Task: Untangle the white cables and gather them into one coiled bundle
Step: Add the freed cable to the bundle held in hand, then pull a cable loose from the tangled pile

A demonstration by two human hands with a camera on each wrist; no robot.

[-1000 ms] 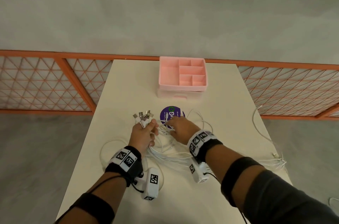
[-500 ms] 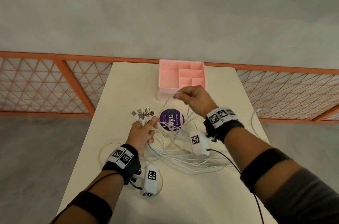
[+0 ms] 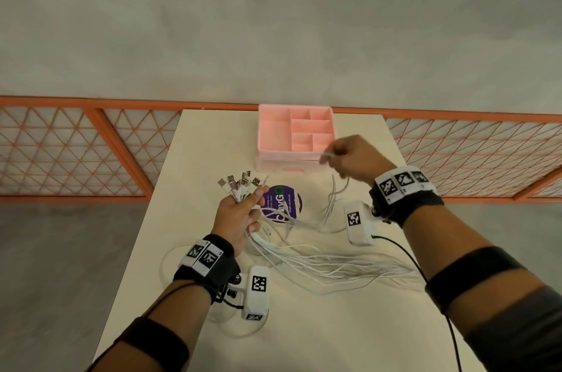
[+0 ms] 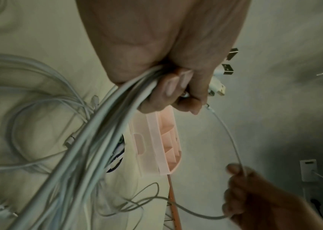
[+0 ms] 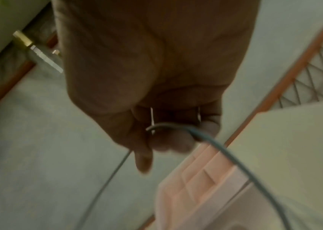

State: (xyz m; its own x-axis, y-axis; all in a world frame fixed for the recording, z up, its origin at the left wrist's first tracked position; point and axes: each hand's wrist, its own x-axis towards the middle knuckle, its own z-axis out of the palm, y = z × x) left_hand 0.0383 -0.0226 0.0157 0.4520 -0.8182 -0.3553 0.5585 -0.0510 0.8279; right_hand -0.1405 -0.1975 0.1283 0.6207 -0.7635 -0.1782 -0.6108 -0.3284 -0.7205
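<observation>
My left hand (image 3: 240,213) grips a bundle of white cables (image 3: 319,265) near their plug ends, and several USB plugs (image 3: 240,184) fan out above the fist. In the left wrist view the fingers (image 4: 168,91) curl round the thick bundle (image 4: 105,127). The cables trail right across the cream table (image 3: 334,335). My right hand (image 3: 349,158), raised in front of the pink organiser, pinches one thin white cable (image 4: 233,146) that arcs back to the left hand. In the right wrist view the cable (image 5: 233,157) loops through the curled fingers (image 5: 168,143).
A pink compartment organiser (image 3: 270,134) stands at the table's far edge. A purple round sticker (image 3: 284,204) lies between the hands. Loose cable loops (image 3: 170,253) lie by the left wrist. An orange lattice railing (image 3: 76,152) runs behind the table.
My right hand rose from the cable pile by the sticker and moved far and to the right, drawing one cable up. The left hand kept its grip and stayed put.
</observation>
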